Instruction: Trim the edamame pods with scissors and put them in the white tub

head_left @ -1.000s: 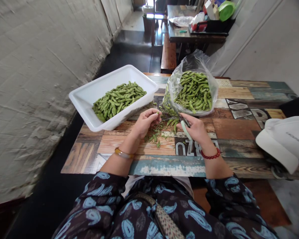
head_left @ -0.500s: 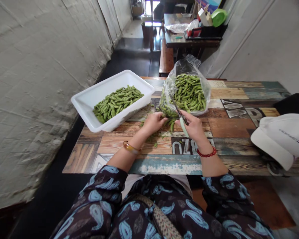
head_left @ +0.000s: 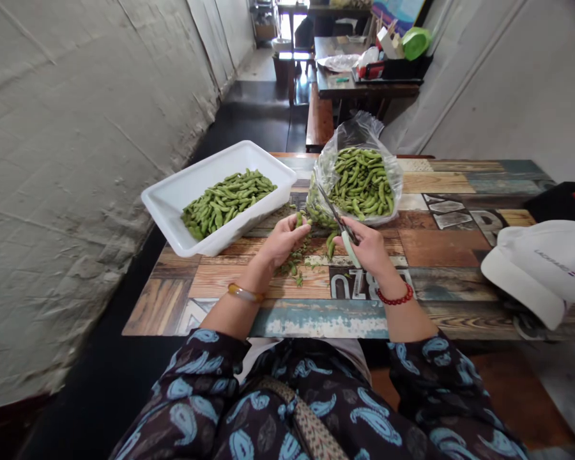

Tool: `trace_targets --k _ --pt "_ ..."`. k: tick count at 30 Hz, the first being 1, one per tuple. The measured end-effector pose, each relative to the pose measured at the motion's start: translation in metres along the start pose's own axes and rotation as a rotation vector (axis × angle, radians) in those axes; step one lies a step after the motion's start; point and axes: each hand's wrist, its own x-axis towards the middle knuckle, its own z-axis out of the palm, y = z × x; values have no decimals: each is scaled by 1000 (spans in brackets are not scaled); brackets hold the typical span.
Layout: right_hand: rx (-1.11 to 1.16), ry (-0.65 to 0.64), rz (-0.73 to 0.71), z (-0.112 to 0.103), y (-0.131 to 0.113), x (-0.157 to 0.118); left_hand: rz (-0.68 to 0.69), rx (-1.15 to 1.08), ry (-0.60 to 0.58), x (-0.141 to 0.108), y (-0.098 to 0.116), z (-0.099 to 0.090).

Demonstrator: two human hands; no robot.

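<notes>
Between the fingertips of my left hand point(head_left: 286, 240) is a green edamame pod point(head_left: 299, 220), held just above the table. My right hand point(head_left: 367, 245) is closed around scissors point(head_left: 349, 245) with pale green handles, their blades pointing up and left toward the bag. A few loose pods point(head_left: 331, 245) lie between my hands, and green trimmings point(head_left: 294, 271) are scattered below the left one. Behind my right hand stands an open clear plastic bag point(head_left: 397, 185) full of pods. To the left, a white plastic tub point(head_left: 165, 220) holds a heap of pods point(head_left: 227, 198).
The table point(head_left: 453, 246) has a patchwork wood pattern. On its right side are a white cap point(head_left: 541, 268) and a black container point(head_left: 563, 203). A rough pale wall point(head_left: 76, 160) runs along the left. Farther back stand a bench point(head_left: 320, 118) and another table point(head_left: 349, 91) with items on it.
My left hand has drawn back to the left from the loose pods, raising a pod in its fingers. The right hand keeps the scissors in nearly the same place. The view has tilted slightly.
</notes>
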Motion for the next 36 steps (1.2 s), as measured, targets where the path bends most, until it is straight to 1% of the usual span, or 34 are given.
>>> trace_targets --k 1,3,6,9,16,24,31,36 --pt "-9 -19 -11 1 -1 -1 -30 -117 -4 -4 3 -2" --pt "-38 -61 -45 2 -2 -2 -66 -257 -2 -11 7 -4" --pt "-110 -119 -102 3 -6 -5 -80 -364 8 -15 11 -4" --pt "-156 -173 -140 3 -10 -6 -94 -425 26 -16 11 -4" --pt "-213 -238 -193 2 -17 -7 -86 -412 84 -16 11 -2" --pt "-201 -255 -252 0 -19 -6 -51 -366 79 -17 13 0" --pt "-215 -251 -239 1 -16 -8 -62 -344 85 -17 12 0" --pt "-208 -264 -216 1 -12 -9 -27 -202 99 -17 12 -3"
